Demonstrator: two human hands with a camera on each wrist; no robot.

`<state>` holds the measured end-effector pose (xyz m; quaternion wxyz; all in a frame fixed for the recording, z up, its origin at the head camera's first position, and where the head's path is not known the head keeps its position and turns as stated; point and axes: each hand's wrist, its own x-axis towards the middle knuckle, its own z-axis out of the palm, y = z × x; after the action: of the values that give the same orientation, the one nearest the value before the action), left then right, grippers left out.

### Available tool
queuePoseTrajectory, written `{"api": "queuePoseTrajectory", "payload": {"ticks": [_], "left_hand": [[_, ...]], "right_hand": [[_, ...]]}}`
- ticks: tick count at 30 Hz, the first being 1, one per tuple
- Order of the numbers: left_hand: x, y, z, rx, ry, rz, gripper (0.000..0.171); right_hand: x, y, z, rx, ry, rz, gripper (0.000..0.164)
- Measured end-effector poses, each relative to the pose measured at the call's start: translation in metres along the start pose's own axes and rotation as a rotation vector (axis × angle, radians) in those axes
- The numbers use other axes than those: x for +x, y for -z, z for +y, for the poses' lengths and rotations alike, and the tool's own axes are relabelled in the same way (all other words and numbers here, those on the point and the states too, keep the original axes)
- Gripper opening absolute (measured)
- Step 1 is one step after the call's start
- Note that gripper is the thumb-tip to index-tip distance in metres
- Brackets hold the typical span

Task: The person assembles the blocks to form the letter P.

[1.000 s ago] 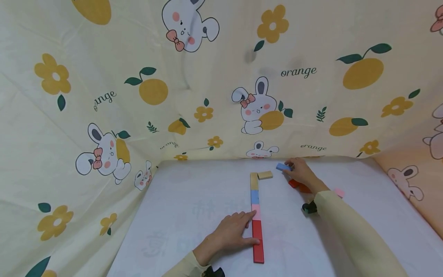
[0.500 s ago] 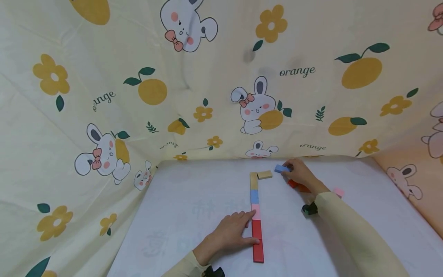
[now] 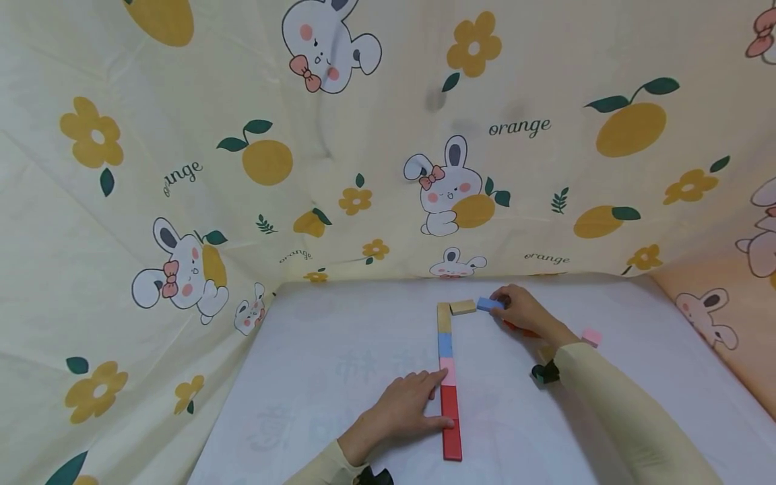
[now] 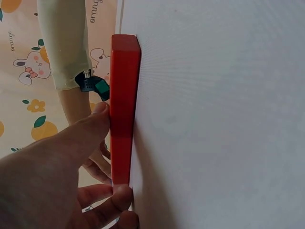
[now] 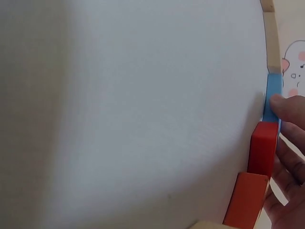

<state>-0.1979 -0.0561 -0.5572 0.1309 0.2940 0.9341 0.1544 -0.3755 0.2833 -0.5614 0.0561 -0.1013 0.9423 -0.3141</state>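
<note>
In the head view a straight row of blocks runs away from the person: red blocks [image 3: 451, 443], a pink block [image 3: 447, 364], a blue block [image 3: 445, 345] and a tan block [image 3: 444, 318]. My left hand [image 3: 405, 405] rests against this row, index finger at the pink block and thumb at the red ones. A second tan block [image 3: 463, 307] turns off right from the row's far end. My right hand [image 3: 529, 314] pinches another blue block [image 3: 487, 304], lying at the right end of that tan block; the right wrist view shows the two end to end.
Beside the right hand lie a red block [image 5: 262, 150] and an orange block [image 5: 247, 200], partly hidden in the head view. A pink block [image 3: 591, 337] and a tan block [image 3: 547, 353] are near the right wrist. A printed cloth [image 3: 376, 168] hangs behind the white table [image 3: 315, 337].
The right hand has brought the blue block left and nearer the person, up to the end of the second tan block. The left hand stays in place on the row.
</note>
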Motion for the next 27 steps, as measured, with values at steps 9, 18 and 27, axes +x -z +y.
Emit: {"api": "queuePoseTrajectory", "payload": {"ticks": [9, 18, 27], "left_hand": [[0.0006, -0.0008, 0.0002, 0.011, 0.001, 0.0, 0.092], [0.0009, -0.0009, 0.0001, 0.013, 0.001, -0.001, 0.092], [0.0006, -0.0014, 0.0001, 0.02, 0.001, 0.0, 0.092]], "right_hand": [[-0.0006, -0.0009, -0.0007, 0.006, 0.02, -0.006, 0.034], [-0.0026, -0.0014, -0.0022, 0.008, 0.027, 0.0, 0.035], [-0.0045, 0.0008, -0.0038, 0.025, 0.048, 0.001, 0.034]]}}
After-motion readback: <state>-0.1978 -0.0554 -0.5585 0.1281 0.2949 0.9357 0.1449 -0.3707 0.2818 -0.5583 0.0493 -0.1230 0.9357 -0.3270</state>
